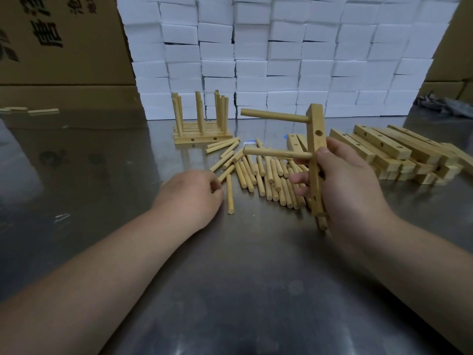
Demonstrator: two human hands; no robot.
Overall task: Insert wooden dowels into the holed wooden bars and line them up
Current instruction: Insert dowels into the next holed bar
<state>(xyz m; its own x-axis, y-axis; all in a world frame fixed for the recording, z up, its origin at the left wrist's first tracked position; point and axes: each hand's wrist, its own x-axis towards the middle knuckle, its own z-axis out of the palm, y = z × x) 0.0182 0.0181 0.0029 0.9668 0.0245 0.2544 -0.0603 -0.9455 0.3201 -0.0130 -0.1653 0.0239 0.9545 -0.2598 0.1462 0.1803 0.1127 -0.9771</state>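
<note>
Head view: our right hand (350, 190) wraps its grip round the bar (316, 139), upright over the pile (268, 175); our left hand (189, 198) pinches a dowel (226, 173) at the pile's left edge. We should push it in square.

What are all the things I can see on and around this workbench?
held bar: one, pale wood, upright in the right hand
inserted dowels: two, pale wood, sticking leftward from the held bar
loose dowels: a large heap, pale wood, table centre
finished bars: several, pale wood, lined up at the back, dowels standing upright
empty bars: a pile, pale wood, table right
stray dowels: about two, pale wood, far left
table: one, grey metal, under everything
white blocks: many, white, stacked as a wall behind
cardboard boxes: at least two, brown, back left
left hand: fingers curled at one loose dowel's end; grip unclear
right hand: grips the held bar
</note>
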